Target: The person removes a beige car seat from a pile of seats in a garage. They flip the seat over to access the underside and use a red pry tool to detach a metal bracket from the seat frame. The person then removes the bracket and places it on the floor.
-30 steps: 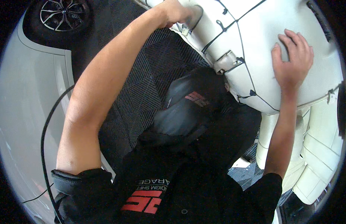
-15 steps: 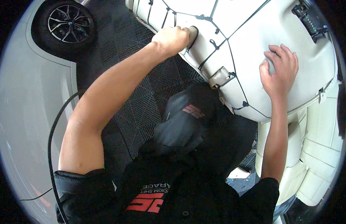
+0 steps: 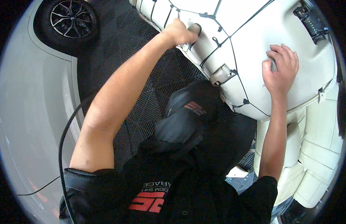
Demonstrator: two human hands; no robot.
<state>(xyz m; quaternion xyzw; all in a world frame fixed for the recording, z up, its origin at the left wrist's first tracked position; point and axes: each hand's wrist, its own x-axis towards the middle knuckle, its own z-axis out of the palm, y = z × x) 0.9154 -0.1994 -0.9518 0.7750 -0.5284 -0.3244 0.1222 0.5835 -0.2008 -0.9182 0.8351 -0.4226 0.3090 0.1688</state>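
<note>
My left hand (image 3: 180, 33) is closed at the near-left edge of a large white moulded panel (image 3: 251, 63). In its grip is a short beige piece with a dark rim (image 3: 195, 29), partly hidden by the fingers; its kind cannot be told. My right hand (image 3: 282, 69) rests on the panel's right part, fingers curled over a small grey object (image 3: 273, 65) mostly hidden beneath them. Thin black cabling (image 3: 233, 52) branches across the panel between my hands. A light metal bracket (image 3: 222, 74) sits at the panel's near edge.
A silver car body (image 3: 38, 112) with a wheel (image 3: 72, 18) stands on the left. A black hose (image 3: 61, 149) hangs past my left arm. Cream padded seats (image 3: 316, 145) lie at lower right. Dark textured tiles (image 3: 143, 89) cover the floor. A dark spring-like mechanism (image 3: 311, 20) sits at upper right.
My left hand has moved slightly up and right along the panel edge, and the beige piece has shifted and turned with it. My right hand stays nearly in place, its fingers drawn slightly closer together.
</note>
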